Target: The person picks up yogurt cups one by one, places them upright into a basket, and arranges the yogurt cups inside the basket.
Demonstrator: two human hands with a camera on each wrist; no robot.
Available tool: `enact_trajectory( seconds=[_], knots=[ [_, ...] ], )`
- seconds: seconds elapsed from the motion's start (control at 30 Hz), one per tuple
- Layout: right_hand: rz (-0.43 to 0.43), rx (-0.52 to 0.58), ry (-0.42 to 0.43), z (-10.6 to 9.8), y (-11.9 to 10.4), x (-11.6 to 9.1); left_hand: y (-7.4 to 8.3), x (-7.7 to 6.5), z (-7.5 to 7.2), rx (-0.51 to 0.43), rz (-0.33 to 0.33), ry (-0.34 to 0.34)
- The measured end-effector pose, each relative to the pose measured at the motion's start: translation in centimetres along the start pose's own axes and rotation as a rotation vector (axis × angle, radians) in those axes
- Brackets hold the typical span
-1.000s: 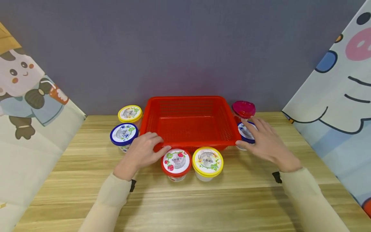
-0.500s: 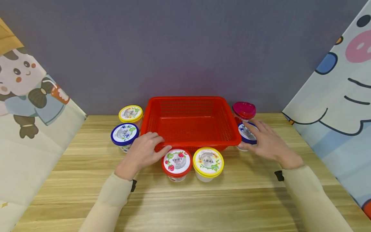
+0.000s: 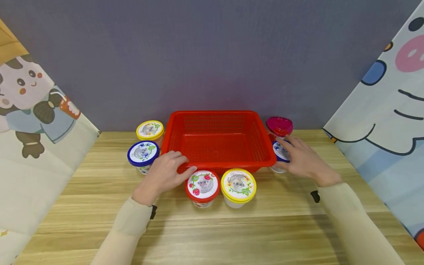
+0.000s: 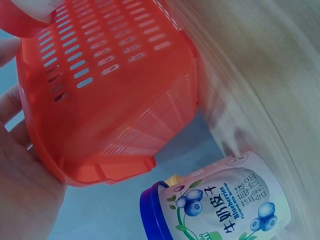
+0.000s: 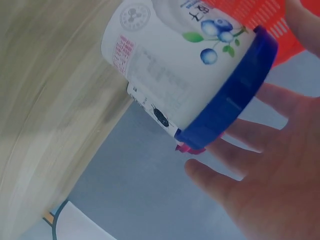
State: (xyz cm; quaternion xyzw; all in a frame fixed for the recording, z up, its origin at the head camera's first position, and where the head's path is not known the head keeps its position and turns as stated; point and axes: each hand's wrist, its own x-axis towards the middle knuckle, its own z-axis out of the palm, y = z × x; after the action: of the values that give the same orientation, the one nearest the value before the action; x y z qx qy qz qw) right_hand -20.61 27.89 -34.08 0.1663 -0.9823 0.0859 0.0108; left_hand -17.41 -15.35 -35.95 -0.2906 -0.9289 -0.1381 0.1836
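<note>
My left hand (image 3: 165,170) rests at the near left corner of a red plastic basket (image 3: 212,164), fingers lying over its rim and thumb stretched along the front. Near that thumb stands a cup with a red strawberry lid (image 3: 202,184). At the basket's right side my right hand (image 3: 305,161) reaches around a blue-lidded blueberry milk drink cup (image 5: 172,65). Its fingers (image 5: 215,182) are spread behind the blue lid, and the thumb (image 5: 306,25) stands apart from it. The cup stands upright on the table, its lid partly hidden by the hand in the head view.
Left of the basket stand a yellow-lidded cup (image 3: 150,129) and another blue-lidded blueberry cup (image 3: 143,152). A second yellow-lidded cup (image 3: 238,185) is in front. Behind the right hand is a cup with a magenta lid (image 3: 279,126). A grey wall (image 3: 212,55) borders the back.
My right thumb has moved off the basket's corner toward the blueberry cup, and the right hand has shifted slightly in over its lid. The left hand and the basket keep their places.
</note>
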Motion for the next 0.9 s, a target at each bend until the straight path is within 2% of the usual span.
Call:
enact_trajectory(
  seconds=[0.7, 0.9],
  knots=[
    [0.086, 0.000, -0.042, 0.8, 0.1, 1.8, -0.2, 0.0, 0.4, 0.013, 0.012, 0.022],
    [0.093, 0.002, -0.032, 0.8, -0.2, 2.4, -0.2, 0.0, 0.4, 0.013, 0.010, 0.018]
  ],
)
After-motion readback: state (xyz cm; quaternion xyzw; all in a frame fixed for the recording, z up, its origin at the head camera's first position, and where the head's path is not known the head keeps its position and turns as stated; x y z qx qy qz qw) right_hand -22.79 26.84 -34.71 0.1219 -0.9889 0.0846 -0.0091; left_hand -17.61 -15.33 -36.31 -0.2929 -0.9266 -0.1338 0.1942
